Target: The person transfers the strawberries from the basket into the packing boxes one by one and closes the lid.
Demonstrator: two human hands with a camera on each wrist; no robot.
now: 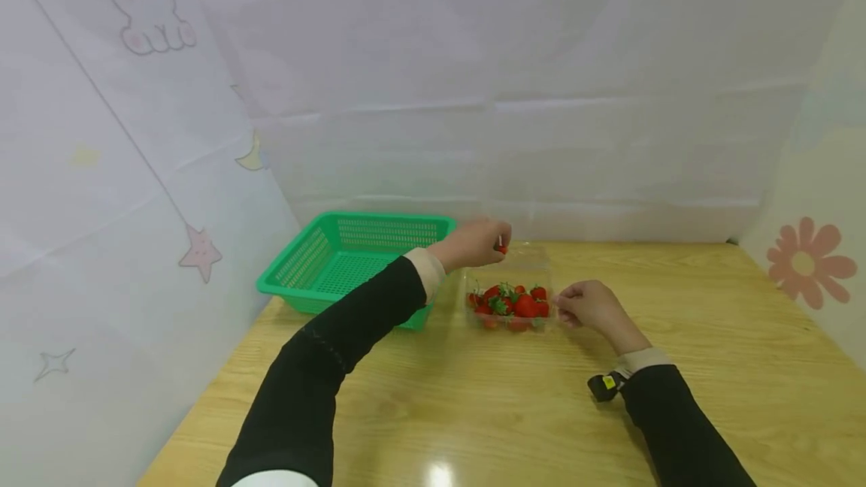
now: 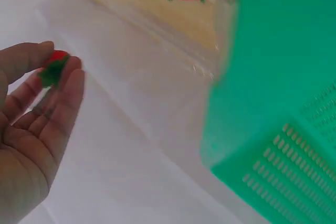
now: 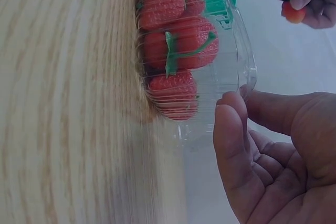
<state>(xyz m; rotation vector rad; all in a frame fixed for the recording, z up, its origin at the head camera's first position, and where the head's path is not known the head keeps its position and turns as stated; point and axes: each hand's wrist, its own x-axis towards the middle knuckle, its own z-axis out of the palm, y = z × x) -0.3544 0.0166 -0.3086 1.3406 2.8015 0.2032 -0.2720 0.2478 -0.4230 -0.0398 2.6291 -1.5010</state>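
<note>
My left hand (image 1: pixel 476 243) is raised above the back of a clear plastic box (image 1: pixel 473 276), pinching one small strawberry (image 2: pixel 56 66) between thumb and fingertips. Green leaves show on that berry in the left wrist view. Several red strawberries (image 1: pixel 524 305) with green stems lie inside the box, whose see-through lid (image 1: pixel 531 255) stands open at the rear. At the box's right side, my right hand (image 1: pixel 595 309) pinches the rim between thumb and fingers, as the right wrist view (image 3: pixel 273 145) shows.
A green slotted basket (image 1: pixel 291 295) stands left of the box, partly hidden by my left forearm. Beneath both is a wooden table (image 1: pixel 473 412). White printed cloth (image 1: pixel 541 96) hangs behind and at the sides.
</note>
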